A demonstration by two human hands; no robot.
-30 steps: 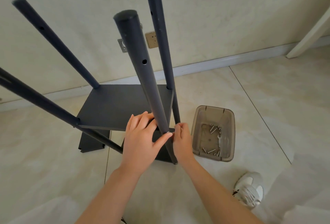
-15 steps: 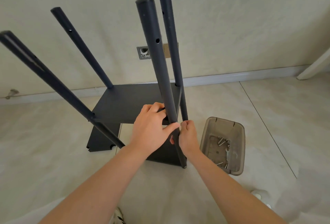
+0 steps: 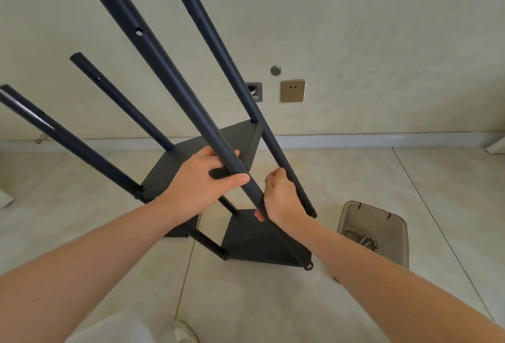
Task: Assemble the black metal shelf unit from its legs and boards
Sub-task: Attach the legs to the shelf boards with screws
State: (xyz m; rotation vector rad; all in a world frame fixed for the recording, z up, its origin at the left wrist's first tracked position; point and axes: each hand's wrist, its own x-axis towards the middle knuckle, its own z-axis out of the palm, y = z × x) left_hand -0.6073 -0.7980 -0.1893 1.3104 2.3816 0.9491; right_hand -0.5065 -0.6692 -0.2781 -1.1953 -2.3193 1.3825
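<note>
Currently, the near leg [image 3: 173, 80] is gripped by both hands: left hand [image 3: 202, 186] wrapped higher, right hand [image 3: 282, 200] curled around it lower down.

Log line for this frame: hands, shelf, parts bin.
left hand: grips near leg | right hand: curled round same leg, lower | boards: two on legs | parts bin: on floor, screws inside
</note>
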